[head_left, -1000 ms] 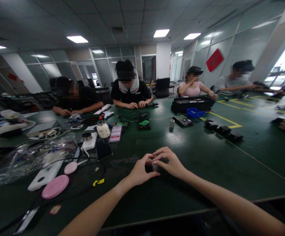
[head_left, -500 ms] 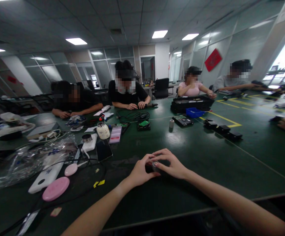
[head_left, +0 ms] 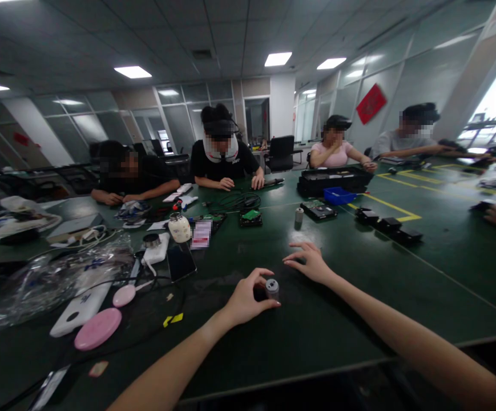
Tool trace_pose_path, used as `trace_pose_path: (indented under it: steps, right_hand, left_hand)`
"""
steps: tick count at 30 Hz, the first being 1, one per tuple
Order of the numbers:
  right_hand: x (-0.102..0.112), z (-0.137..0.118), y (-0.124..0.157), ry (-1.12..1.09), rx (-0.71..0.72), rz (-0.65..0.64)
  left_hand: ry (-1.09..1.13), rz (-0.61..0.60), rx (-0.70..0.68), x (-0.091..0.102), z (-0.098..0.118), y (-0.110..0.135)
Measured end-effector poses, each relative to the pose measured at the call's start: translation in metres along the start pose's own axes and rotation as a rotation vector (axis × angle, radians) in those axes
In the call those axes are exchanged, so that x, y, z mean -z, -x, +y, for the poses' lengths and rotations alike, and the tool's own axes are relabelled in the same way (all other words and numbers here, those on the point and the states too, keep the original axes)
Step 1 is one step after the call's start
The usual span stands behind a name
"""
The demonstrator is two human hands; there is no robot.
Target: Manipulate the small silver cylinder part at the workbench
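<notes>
A small grey metal cylinder [head_left: 272, 290] with a dark hole in its top stands upright on the green table. My left hand [head_left: 250, 298] curves around it from the left, with the thumb at its front and the forefinger behind it. My right hand [head_left: 310, 262] is off to the right and a little farther away, fingers apart, holding nothing. Beyond that hand stands another cylinder of similar size and a lighter colour [head_left: 299, 215].
To the left lie a black phone [head_left: 181, 262], a pink disc [head_left: 97, 329], a white device [head_left: 80, 309] and crumpled clear plastic [head_left: 46, 285]. Farther off are a hard drive [head_left: 318, 210], a blue bin [head_left: 339, 196] and black blocks [head_left: 388, 225]. Several people sit around the table.
My right hand has let go of the metal cylinder and moved away to the right and forward, uncovering its top. My left hand has stayed around it.
</notes>
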State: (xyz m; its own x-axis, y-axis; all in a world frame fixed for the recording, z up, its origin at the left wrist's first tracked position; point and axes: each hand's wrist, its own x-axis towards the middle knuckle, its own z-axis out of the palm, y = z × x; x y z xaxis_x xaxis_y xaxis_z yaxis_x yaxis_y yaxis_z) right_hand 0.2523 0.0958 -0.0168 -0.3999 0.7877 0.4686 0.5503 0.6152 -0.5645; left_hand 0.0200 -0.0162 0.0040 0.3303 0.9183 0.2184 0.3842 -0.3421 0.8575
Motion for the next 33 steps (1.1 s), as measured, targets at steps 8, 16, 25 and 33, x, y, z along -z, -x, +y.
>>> trace_pose_path:
  steps: [8,16,25,33]
  right_hand:
    - [-0.003,0.022,0.001,0.069,-0.083,-0.096]
    - [-0.003,-0.003,0.0,-0.067,-0.052,0.009]
    - [-0.015,-0.082,0.025,-0.313,0.177,-0.092]
    - [-0.012,-0.082,0.024,-0.376,0.15,-0.055]
  left_hand:
    - [-0.008,-0.003,0.005,-0.001,0.001,0.0]
    - [-0.012,0.002,-0.01,-0.001,-0.002,-0.001]
    - [0.032,0.0,-0.042,-0.003,-0.009,-0.001]
    - [0.037,-0.003,-0.06,-0.002,-0.005,-0.001]
